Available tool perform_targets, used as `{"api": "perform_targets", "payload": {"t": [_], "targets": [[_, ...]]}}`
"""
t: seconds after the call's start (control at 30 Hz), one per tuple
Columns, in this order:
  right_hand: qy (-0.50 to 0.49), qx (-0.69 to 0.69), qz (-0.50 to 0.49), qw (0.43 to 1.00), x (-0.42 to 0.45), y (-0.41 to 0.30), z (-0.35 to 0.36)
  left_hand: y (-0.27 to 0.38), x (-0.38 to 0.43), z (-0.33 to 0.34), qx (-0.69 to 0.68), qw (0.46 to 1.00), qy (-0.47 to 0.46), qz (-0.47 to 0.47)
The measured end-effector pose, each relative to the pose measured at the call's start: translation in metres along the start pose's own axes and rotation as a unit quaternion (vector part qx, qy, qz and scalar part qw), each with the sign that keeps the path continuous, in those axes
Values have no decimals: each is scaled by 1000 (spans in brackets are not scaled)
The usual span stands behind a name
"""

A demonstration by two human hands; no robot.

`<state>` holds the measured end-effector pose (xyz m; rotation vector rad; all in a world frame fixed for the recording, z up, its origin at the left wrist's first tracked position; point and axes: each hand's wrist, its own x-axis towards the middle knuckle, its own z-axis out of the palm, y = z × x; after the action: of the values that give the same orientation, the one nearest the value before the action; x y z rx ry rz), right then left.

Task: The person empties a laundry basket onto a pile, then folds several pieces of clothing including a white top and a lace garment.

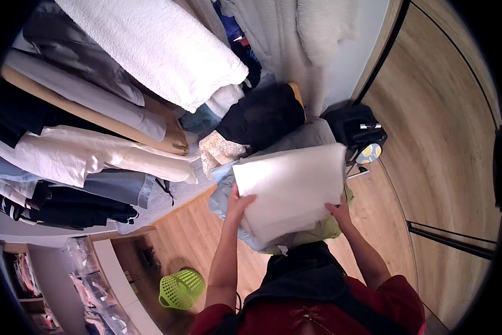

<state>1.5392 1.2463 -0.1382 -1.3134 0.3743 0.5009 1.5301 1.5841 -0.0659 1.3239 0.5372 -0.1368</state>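
A folded white cloth (292,188) lies flat between my hands, on top of a pile of clothes and fabrics. My left hand (238,204) grips its left edge, thumb on top. At its right edge my right hand (339,211) holds on in the same way. From under the cloth show an olive-green fabric (328,229), a light blue-grey garment (219,201) and a grey fabric (313,132). Just beyond the pile sit a black bundled garment (264,117) and a cream patterned cloth (218,151).
Clothes hang at the left, among them a cream garment (96,153), below a white towel (163,50). A black suitcase (353,125) stands by the wooden sliding door (435,138). A green perforated basket (181,289) is on the floor, near shelves at lower left.
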Motion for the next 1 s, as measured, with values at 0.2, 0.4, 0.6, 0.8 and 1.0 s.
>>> {"api": "perform_targets", "payload": {"t": [0.2, 0.4, 0.6, 0.8, 1.0], "targets": [[79, -487, -344, 799, 29, -34, 60, -57, -17, 17, 580, 794, 119, 138], [-23, -656, -363, 661, 104, 23, 101, -103, 0, 46, 683, 730, 20, -2], [-29, -673, -364, 643, 129, 40, 114, -128, 22, 26, 674, 739, 26, 0], [-8, -703, -387, 597, 130, 38, 114, -129, 25, 23, 667, 745, 28, 10], [-57, -737, -340, 581, 118, 33, 121, -124, -22, -9, 676, 729, -25, 105]]}}
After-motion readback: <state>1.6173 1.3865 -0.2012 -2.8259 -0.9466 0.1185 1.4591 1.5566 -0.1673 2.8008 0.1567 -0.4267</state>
